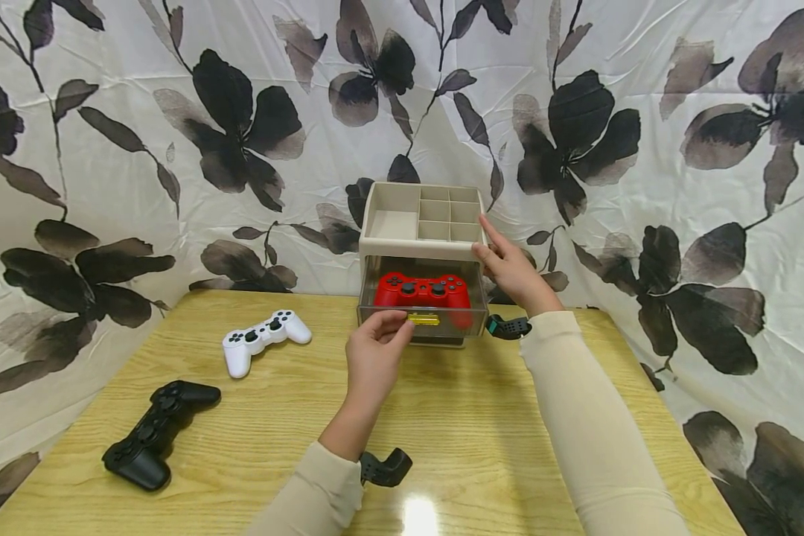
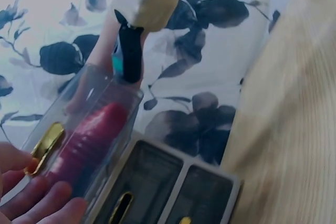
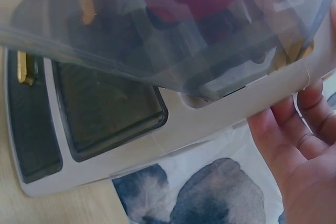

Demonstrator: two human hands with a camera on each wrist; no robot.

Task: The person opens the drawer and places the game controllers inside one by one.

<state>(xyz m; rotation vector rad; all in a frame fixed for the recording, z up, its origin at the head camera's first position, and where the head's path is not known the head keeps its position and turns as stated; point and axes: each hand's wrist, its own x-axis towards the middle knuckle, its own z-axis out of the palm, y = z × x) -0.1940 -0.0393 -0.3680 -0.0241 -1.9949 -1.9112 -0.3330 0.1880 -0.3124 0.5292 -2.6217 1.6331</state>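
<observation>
A cream desktop drawer organizer stands at the back of the table, its clear upper drawer pulled out. Inside the drawer lies a red game controller. My left hand pinches the gold drawer handle between thumb and forefinger; the handle also shows in the left wrist view. At the organizer's right side, my right hand rests with its thumb at the front corner and its forefinger along the upper edge. The right wrist view has its other fingers against the side wall.
A white game controller lies left of the organizer, and a black one nearer the front left. Small open compartments top the organizer. Dark lower drawers sit beneath. A floral cloth hangs behind the wooden table.
</observation>
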